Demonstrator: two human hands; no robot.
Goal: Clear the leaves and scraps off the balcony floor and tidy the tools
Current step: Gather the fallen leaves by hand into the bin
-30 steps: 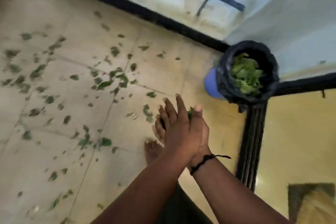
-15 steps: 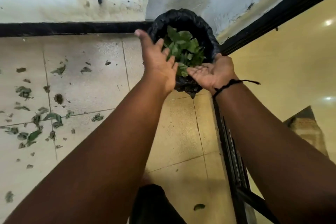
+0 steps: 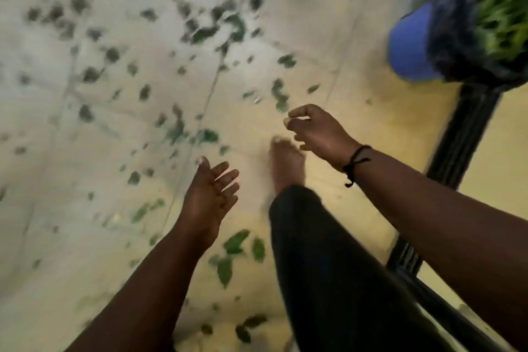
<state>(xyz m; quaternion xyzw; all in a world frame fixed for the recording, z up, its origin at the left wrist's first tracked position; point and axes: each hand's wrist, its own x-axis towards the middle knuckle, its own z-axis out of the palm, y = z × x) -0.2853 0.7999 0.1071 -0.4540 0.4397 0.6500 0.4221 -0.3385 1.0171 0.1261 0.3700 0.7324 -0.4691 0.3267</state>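
Green leaf scraps (image 3: 205, 28) lie scattered over the pale tiled balcony floor (image 3: 85, 237), with a few larger leaves (image 3: 234, 243) near my leg. A blue bin lined with a black bag (image 3: 445, 34) stands at the top right, and green leaves (image 3: 503, 20) fill it. My left hand (image 3: 210, 200) hovers over the floor with fingers straight and nothing in it. Further right, my right hand (image 3: 317, 131) hangs with fingers loosely curled and holds nothing. A black cord circles its wrist. The picture is motion-blurred.
My bare foot (image 3: 287, 163) and dark trouser leg (image 3: 328, 266) stand between the hands. A black door track (image 3: 463, 137) runs down the right side, with a yellow indoor floor (image 3: 508, 166) beyond it.
Both hands have come away from the bin, where they let the leaves drop, and now hang empty over the floor. My view swung from the bin down to the littered tiles.
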